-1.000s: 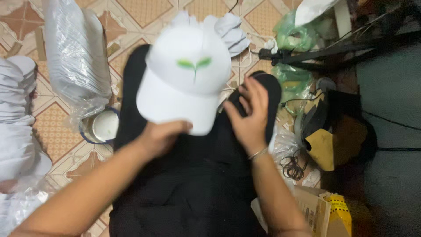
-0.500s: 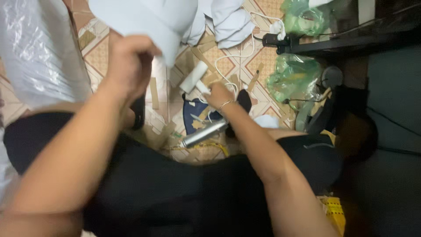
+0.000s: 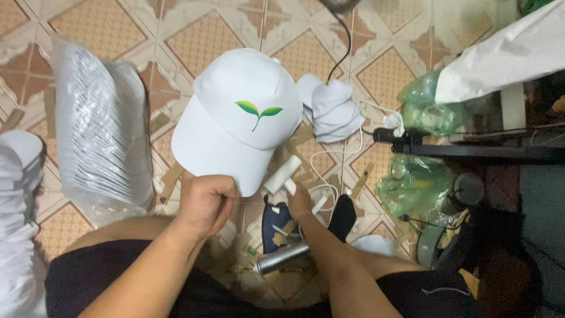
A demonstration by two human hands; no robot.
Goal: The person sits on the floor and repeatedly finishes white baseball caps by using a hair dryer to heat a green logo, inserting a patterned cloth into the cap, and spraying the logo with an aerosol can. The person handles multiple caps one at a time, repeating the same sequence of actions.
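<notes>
White cap [image 3: 238,126] pinched at its brim by left hand [image 3: 204,203]; right hand [image 3: 299,200] closed on lint roller [image 3: 282,175]. Cap best held taut for rolling.

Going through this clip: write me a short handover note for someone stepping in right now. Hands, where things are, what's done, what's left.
Left hand: shut on the brim of the white cap, held up above the tiled floor, its green leaf print facing the camera.
Right hand: down at floor level, on a white lint roller; grip not clear.
Nearby: a silver can lying on the floor, a pile of white caps beyond, a bagged stack at left.
Done: this cap carries its print.
Left: the cap is not yet set down, and the roller has not touched it.
</notes>
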